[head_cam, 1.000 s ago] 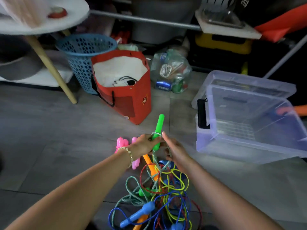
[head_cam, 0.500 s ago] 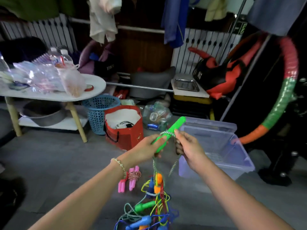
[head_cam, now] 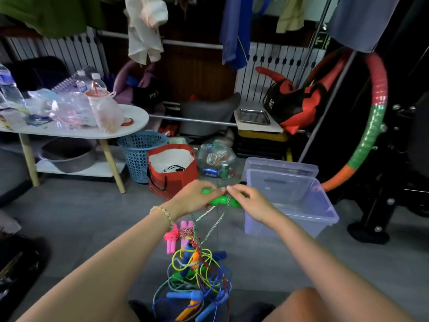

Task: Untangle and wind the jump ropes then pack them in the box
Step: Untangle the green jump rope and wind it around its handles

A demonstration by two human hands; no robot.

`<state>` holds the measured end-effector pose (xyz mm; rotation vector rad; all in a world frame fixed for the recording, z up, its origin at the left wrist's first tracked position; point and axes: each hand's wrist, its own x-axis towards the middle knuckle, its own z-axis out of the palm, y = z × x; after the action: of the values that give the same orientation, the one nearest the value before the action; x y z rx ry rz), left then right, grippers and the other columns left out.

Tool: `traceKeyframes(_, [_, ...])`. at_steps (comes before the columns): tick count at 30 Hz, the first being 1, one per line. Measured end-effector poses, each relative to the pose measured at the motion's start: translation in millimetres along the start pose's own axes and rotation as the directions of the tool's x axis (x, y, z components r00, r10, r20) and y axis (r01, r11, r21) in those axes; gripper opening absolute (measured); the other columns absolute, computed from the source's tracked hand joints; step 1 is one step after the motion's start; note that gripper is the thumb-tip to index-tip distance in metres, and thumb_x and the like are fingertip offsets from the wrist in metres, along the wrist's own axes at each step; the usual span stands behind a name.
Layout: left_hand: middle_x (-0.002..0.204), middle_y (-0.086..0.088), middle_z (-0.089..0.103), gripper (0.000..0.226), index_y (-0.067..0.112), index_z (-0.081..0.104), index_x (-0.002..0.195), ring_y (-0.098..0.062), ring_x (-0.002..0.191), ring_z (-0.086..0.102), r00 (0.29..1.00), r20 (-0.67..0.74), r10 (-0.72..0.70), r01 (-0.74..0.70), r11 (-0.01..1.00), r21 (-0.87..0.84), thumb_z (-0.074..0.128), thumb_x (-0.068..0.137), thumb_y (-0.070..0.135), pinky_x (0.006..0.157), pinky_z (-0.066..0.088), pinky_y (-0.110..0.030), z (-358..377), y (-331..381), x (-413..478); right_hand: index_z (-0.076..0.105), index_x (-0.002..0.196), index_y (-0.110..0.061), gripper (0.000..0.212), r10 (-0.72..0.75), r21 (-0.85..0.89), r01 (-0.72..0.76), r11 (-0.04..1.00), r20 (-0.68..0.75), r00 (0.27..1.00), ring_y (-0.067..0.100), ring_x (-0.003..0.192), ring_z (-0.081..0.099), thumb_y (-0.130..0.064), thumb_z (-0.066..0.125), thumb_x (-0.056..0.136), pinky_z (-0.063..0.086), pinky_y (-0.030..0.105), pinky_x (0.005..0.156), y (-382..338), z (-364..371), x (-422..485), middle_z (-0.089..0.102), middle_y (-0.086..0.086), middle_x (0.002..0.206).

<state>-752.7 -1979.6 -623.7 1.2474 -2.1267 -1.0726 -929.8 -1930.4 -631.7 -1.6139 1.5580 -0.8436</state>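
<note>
Green handle [head_cam: 220, 200]: held level, 12 o'clock of the tangle [head_cam: 199, 273], just left of the box [head_cam: 290, 189].
Left hand [head_cam: 195, 198]: fingers curled over the handle's left end, gripping it.
Right hand [head_cam: 251, 203]: thumb and forefinger pinch the cord [head_cam: 214, 225] where it loops the handle. Can't tell what the other fingers do.
Cord: grey-green braid; two strands drop from the handle to 6 o'clock, into the tangle. Looks taut.
Tangle: on the floor, 6 o'clock of the hands. Yellow, blue and red ropes, blue and orange handles caught in it.
Pink rope [head_cam: 180, 234]: wound up, 7 o'clock of the hands, just beside the tangle.
Box: open, 3 o'clock of the hands.
Step (my read): first wraps going onto the green handle; task is early.
Risk 1: pulling on taut cord lifts the whole tangle and cinches the knots. Cause: cord not freed before winding.
Risk 2: the pinch slips and the wraps spring off. Cause: tension from below.
Risk 3: the far end snags mid-wind. Cause: a green piece low in the tangle, probably the mate handle, buried under other ropes.
</note>
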Motion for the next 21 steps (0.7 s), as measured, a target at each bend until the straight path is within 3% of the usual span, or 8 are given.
traceKeyframes(3, [0.066, 0.0, 0.067, 0.037, 0.012, 0.061, 0.083, -0.01, 0.056, 0.057, 0.994, -0.068, -0.09, 0.073, 0.973, -0.22, 0.071, 0.078, 0.047, 0.065, 0.048, -0.029, 0.1, -10.3, -3.0, 0.06, 0.086, -0.017, 0.027, -0.011, 0.03, 0.011, 0.999, 0.013, 1.0, 0.007, 0.075, 0.047, -0.042, 0.053, 0.092, 0.037, 0.026, 0.075, 9.2, 6.2, -5.5, 0.053, -0.002, 0.08])
traceKeyframes(7, [0.065, -0.002, 0.064, 0.036, 0.013, 0.06, 0.076, -0.011, 0.058, 0.054, 0.997, -0.009, -0.08, 0.076, 0.977, -0.197, 0.064, 0.083, 0.048, 0.063, 0.044, -0.027, 11.7, -19.6, -8.6, 0.064, 0.105, -0.022, 0.022, -0.018, 0.089, 0.013, 0.996, 0.049, 0.999, 0.009, 0.093, 0.06, -0.032, 0.065, 0.086, 0.046, 0.026, 0.088, 16.3, 16.4, -10.6, 0.066, 0.001, 0.098])
traceKeyframes(10, [0.058, 0.0, 0.061, 0.04, 0.013, 0.058, 0.07, -0.005, 0.046, 0.046, 0.994, -0.054, -0.092, 0.082, 0.983, -0.167, 0.058, 0.088, 0.049, 0.052, 0.038, -0.018, 16.5, -25.9, -11.0, 0.064, 0.096, -0.03, 0.016, -0.024, 0.056, 0.021, 0.998, 0.057, 0.998, 0.008, 0.087, 0.058, -0.025, 0.071, 0.083, 0.045, 0.023, 0.083, 21.8, 19.6, -11.8, 0.065, -0.003, 0.092])
traceKeyframes(12, [0.056, 0.0, 0.061, 0.043, 0.009, 0.062, 0.072, -0.004, 0.043, 0.044, 0.973, -0.167, -0.16, 0.13, 0.975, -0.179, 0.056, 0.089, 0.048, 0.046, 0.036, -0.015, 14.6, -35.6, -9.5, 0.06, 0.089, -0.028, 0.016, 0.003, 0.022, -0.003, 1.0, 0.028, 1.0, 0.012, 0.086, 0.054, -0.021, 0.072, 0.082, 0.042, 0.026, 0.081, 31.3, 14.9, -13.3, 0.062, 0.002, 0.092])
traceKeyframes(15, [0.051, 0.002, 0.056, 0.043, 0.011, 0.063, 0.071, -0.003, 0.037, 0.039, 0.914, -0.265, -0.306, 0.207, 0.916, -0.344, 0.052, 0.092, 0.047, 0.043, 0.033, -0.016, 9.2, -49.6, -8.9, 0.055, 0.098, -0.021, 0.026, 0.099, -0.05, -0.1, 0.994, -0.006, 0.995, 0.011, 0.102, 0.046, -0.025, 0.074, 0.08, 0.033, 0.024, 0.087, 46.7, 3.8, -19.2, 0.05, -0.002, 0.108])
traceKeyframes(18, [0.051, 0.003, 0.054, 0.048, 0.006, 0.065, 0.07, -0.005, 0.045, 0.043, 0.952, -0.202, -0.231, 0.177, 0.951, -0.254, 0.053, 0.092, 0.047, 0.051, 0.036, -0.019, 10.5, -46.9, -7.0, 0.054, 0.115, -0.026, 0.039, 0.109, 0.001, -0.109, 0.994, 0.011, 0.994, 0.005, 0.114, 0.044, -0.031, 0.072, 0.081, 0.032, 0.019, 0.091, 43.0, 1.8, -20.6, 0.05, -0.008, 0.12])
traceKeyframes(21, [0.059, -0.003, 0.056, 0.046, 0.008, 0.062, 0.07, -0.01, 0.053, 0.046, 0.96, -0.184, -0.211, 0.164, 0.956, -0.242, 0.054, 0.091, 0.049, 0.058, 0.038, -0.023, 13.5, -35.8, -1.9, 0.063, 0.112, -0.016, 0.024, 0.098, 0.25, -0.122, 0.961, 0.104, 0.99, 0.006, 0.084, 0.063, -0.025, 0.062, 0.089, 0.046, 0.018, 0.079, 27.7, 8.9, -18.8, 0.068, -0.002, 0.091])
